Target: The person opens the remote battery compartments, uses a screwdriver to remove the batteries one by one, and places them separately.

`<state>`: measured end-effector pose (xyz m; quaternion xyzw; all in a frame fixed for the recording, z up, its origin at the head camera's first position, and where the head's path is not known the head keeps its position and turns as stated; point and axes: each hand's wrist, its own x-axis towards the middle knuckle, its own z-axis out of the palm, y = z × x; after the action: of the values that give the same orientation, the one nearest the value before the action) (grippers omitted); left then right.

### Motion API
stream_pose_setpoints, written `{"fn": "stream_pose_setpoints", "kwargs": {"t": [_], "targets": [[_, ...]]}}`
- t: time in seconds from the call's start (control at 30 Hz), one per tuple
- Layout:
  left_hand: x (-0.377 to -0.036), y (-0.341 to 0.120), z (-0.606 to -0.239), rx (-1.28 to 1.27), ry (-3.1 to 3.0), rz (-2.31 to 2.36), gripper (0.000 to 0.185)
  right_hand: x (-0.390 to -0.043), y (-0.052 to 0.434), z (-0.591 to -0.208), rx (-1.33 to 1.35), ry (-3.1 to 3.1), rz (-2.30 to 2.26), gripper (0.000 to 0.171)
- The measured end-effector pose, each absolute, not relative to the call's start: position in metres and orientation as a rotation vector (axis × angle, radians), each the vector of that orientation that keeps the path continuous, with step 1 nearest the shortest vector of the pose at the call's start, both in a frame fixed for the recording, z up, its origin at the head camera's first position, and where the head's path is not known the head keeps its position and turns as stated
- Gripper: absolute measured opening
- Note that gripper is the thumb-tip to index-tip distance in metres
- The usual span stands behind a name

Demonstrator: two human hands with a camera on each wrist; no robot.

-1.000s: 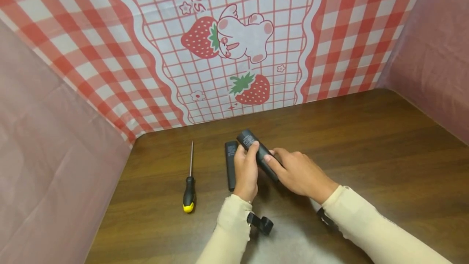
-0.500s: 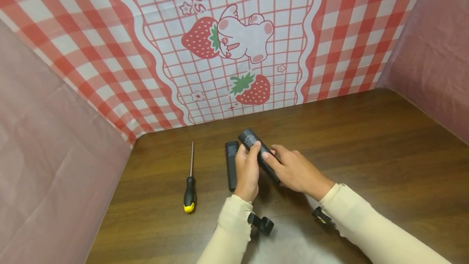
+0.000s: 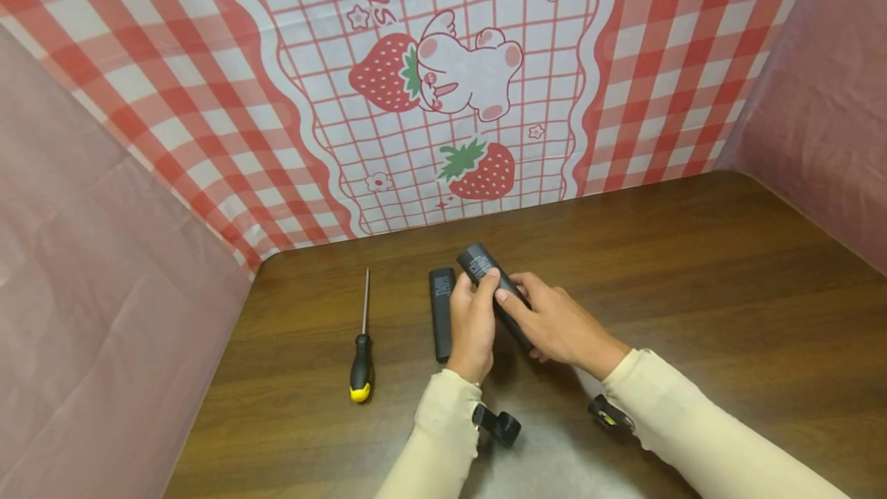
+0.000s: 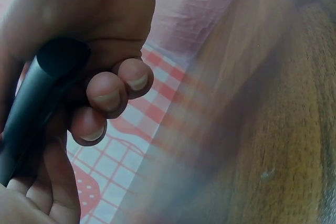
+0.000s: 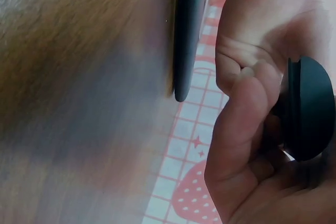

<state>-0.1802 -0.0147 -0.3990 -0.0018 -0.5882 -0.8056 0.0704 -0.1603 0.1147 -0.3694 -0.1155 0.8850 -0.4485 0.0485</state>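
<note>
Head view: both hands [image 3: 516,318] round remote [image 3: 497,293]

Head high; wrists close, table-level

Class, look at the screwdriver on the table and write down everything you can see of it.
The screwdriver lies flat on the brown wooden table, to the left of both hands, and nothing touches it. It has a thin, straight metal shaft and a black handle with a yellow butt end. The shaft points away from the person, toward the checked backdrop; the handle lies nearer the person. Its tip is too small to make out.
</note>
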Motion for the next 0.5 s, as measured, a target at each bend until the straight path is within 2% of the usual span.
{"fn": "stream_pose_setpoints", "kwargs": {"t": [0.5], "targets": [[-0.1796, -0.0135, -0.4008, -0.014, -1.776, -2.408, 0.029, -0.1606, 0.1172, -0.3702, -0.381, 2.627, -1.415, 0.052]]}}
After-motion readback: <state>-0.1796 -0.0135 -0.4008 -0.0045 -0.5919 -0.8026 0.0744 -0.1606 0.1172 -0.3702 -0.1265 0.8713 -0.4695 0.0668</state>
